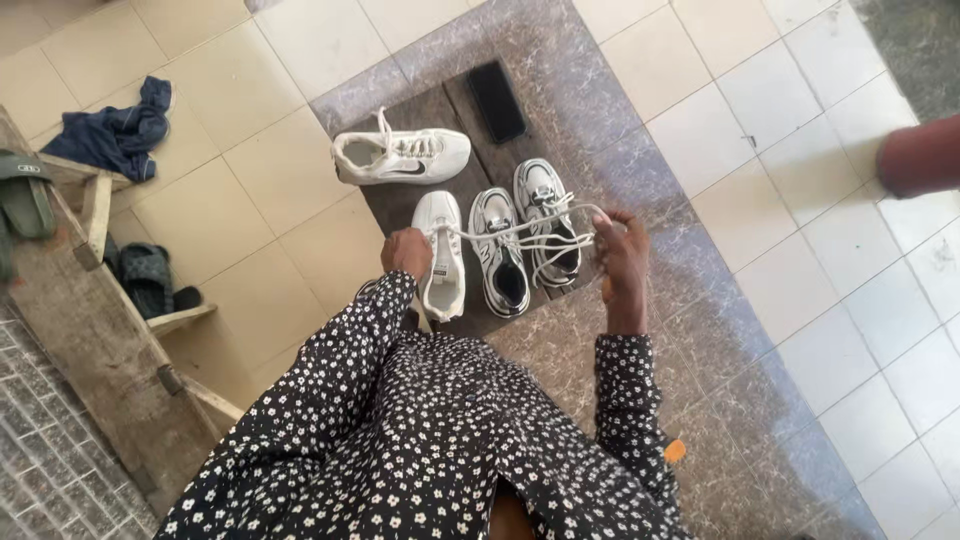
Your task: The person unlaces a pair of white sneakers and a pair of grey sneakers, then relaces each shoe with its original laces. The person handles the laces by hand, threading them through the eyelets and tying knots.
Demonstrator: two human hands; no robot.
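Observation:
A white shoelace (520, 228) stretches taut between my two hands above the shoes. My left hand (406, 250) pinches one end over a white sneaker (440, 255). My right hand (622, 255) grips the other end, with loops hanging by its fingers. Under the lace stand two silver-and-white sneakers (500, 250), side by side. Another white sneaker (400, 155) lies on its side further off. All rest on a dark board (395, 205) on the floor.
A black phone (497, 100) lies at the board's far end. A wooden bench (90, 320) stands at left with green sandals (25, 190) and dark slippers (150, 280). Blue cloth (115, 135) lies on the tiles. Someone else's arm (920, 155) enters at right.

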